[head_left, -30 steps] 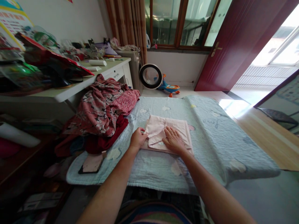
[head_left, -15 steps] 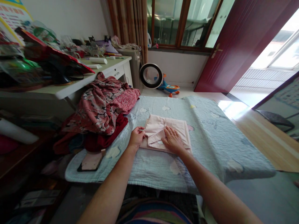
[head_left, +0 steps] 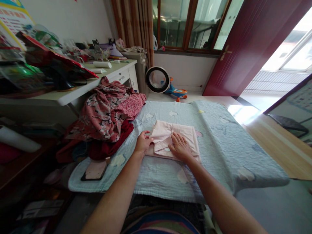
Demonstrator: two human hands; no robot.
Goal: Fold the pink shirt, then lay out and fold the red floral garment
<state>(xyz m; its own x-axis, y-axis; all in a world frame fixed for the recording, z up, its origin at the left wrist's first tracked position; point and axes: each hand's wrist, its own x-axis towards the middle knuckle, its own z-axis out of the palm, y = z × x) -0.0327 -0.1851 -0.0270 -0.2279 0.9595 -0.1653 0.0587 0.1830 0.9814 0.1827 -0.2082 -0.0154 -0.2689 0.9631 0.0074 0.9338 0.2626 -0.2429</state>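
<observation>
A pale pink folded garment lies flat on a light blue quilted cover. At its left edge is my left hand, thumb against the fabric and fingers a little apart from the thumb. My right hand rests palm down on the garment, fingers stretched out, pressing a folded-over flap near the front edge. Part of that flap is hidden under the right hand.
Left of the garment is a heap of red and pink patterned clothes. A phone-like object with a pinkish top lies at the cover's front left corner. A cluttered desk stands along the left wall, and a toy ride-on car sits beyond the cover.
My left thumb and forefinger have parted from a pinch at the garment's left edge. The right hand stays flat in nearly the same place.
</observation>
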